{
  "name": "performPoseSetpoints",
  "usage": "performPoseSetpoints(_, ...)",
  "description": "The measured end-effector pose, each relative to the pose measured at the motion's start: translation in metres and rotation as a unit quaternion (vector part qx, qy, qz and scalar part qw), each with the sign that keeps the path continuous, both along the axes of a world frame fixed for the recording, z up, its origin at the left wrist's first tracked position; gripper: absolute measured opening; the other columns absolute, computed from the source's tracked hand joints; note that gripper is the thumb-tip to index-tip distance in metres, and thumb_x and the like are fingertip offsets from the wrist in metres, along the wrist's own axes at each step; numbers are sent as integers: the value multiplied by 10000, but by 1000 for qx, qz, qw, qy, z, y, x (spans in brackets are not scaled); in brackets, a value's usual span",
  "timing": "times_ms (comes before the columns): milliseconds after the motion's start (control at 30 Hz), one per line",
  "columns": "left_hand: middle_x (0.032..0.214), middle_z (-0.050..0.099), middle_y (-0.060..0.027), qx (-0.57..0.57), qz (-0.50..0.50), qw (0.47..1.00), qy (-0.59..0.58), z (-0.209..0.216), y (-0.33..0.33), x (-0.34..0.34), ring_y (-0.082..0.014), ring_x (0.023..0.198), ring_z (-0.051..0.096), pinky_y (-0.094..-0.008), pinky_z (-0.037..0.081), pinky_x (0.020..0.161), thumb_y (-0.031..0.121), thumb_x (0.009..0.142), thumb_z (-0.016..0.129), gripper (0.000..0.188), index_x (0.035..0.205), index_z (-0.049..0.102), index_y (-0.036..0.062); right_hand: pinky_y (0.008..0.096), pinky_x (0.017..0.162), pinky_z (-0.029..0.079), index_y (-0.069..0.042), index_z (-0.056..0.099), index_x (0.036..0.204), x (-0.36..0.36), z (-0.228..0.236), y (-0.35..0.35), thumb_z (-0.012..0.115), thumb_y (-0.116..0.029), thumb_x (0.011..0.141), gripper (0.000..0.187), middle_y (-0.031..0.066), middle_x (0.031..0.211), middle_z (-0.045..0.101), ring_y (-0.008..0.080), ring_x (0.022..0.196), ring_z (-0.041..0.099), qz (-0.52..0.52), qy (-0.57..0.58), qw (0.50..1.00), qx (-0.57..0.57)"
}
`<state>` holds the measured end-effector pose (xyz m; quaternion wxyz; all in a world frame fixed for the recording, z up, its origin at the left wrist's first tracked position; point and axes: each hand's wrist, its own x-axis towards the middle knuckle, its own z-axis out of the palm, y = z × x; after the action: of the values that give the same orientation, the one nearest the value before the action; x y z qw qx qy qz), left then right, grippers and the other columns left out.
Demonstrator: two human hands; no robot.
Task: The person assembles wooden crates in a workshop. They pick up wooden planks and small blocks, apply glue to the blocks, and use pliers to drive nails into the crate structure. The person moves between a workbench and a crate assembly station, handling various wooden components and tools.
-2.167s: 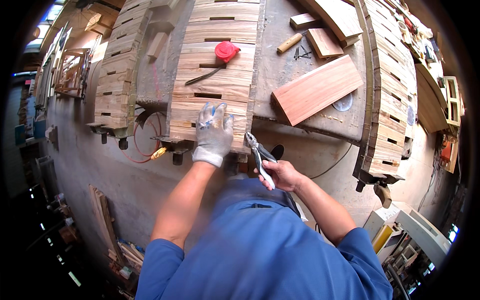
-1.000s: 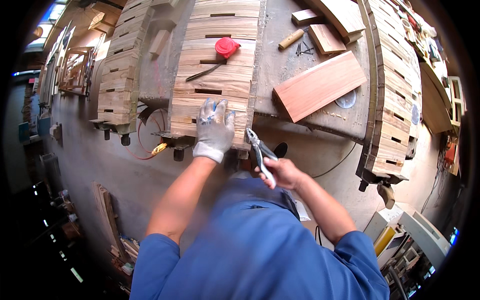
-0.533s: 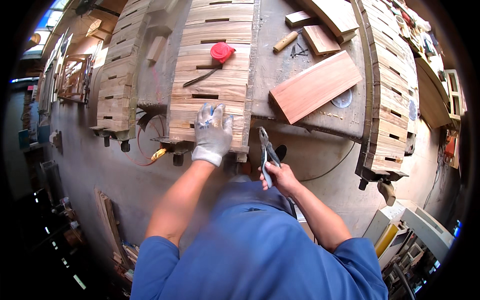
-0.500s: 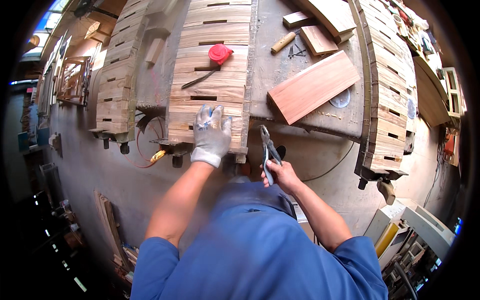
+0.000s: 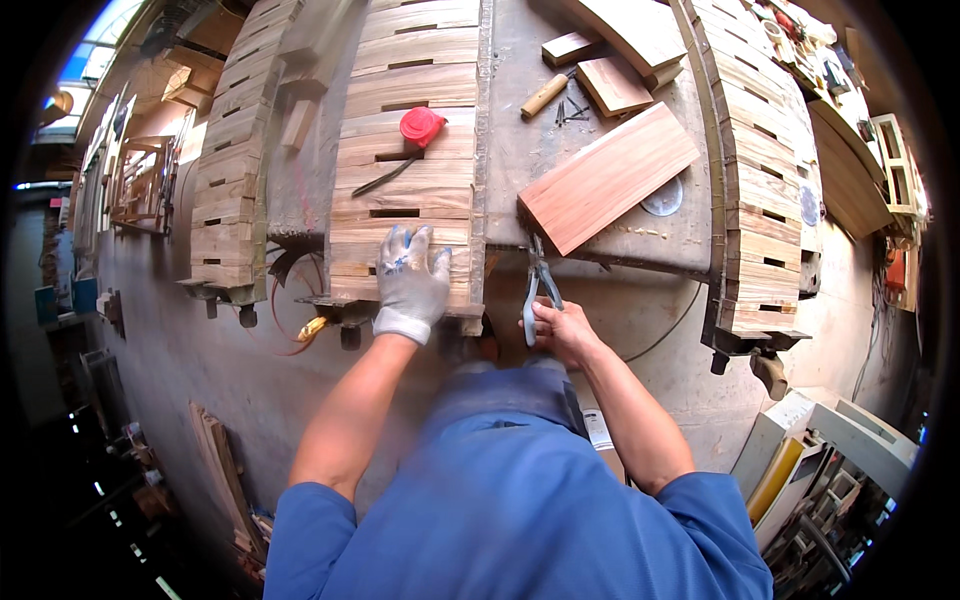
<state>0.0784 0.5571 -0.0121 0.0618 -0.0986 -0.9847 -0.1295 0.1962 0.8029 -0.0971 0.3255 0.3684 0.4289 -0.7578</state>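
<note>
My left hand (image 5: pixel 411 280), in a grey knitted glove with blue marks, lies with fingers spread on the near end of a row of slotted wooden pieces (image 5: pixel 403 232). In my bare right hand (image 5: pixel 562 331) is a pair of pliers (image 5: pixel 531 292) with grey-blue handles. The handles stand apart, and the dark jaws point away from me at the bench's front edge, close to the near corner of a reddish wooden board (image 5: pixel 610 178). Whether the jaws touch anything cannot be made out. A red tape measure (image 5: pixel 422 126) with its dark strap rests on the slotted row beyond my left hand.
On the metal bench (image 5: pixel 505 170) lie a wooden handle (image 5: pixel 544 96), several dark nails or screws (image 5: pixel 571 111), smaller wood blocks (image 5: pixel 613 86) and a round metal disc (image 5: pixel 662 196). More slotted rows stand at left (image 5: pixel 226 200) and right (image 5: pixel 768 215). A cable hangs below.
The pliers have moved forward to the bench edge near the board, and their handles are spread wider. My left hand stays on the slotted row. The view has shifted slightly.
</note>
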Motion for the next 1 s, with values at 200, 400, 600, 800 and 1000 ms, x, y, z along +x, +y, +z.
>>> performPoseSetpoints(200,1361,595,-251,-3,-4,1000,17,-8,-3,3,-428,1323,513,-518,411,1128,294,915,739,444,1278,678,46,457,854,630,61,593,1225,-3,17,15,584,-210,1069,313,222,1124,714,301,909,727,-119,8,988,-100)
performPoseSetpoints(400,1344,587,-271,25,-15,999,-12,-8,-2,-4,-452,1323,493,-550,390,1137,306,888,744,494,1284,669,20,455,846,637,69,582,1209,2,24,46,599,-172,1061,284,242,1099,719,315,905,738,-191,23,980,-54)
performPoseSetpoints(600,1331,578,-249,5,-10,1000,21,-6,-1,2,-434,1301,506,-534,404,1120,292,890,762,462,1280,666,64,371,819,622,44,617,1229,28,25,86,613,-115,1036,250,181,1105,739,243,922,751,-86,41,983,155)
performPoseSetpoints(800,1302,588,-236,0,-12,1000,17,-2,-1,0,-424,1301,510,-526,418,1110,258,879,772,446,1268,670,66,304,674,526,-12,681,1136,-5,50,27,679,-170,997,210,50,910,691,141,795,660,93,112,983,110)
performPoseSetpoints(1000,1305,594,-219,11,-21,999,21,-2,-1,-2,-415,1291,522,-525,416,1111,262,877,771,440,1261,673,70,340,640,459,-21,673,968,-50,34,10,708,-245,958,226,17,755,601,127,684,515,228,216,928,201)
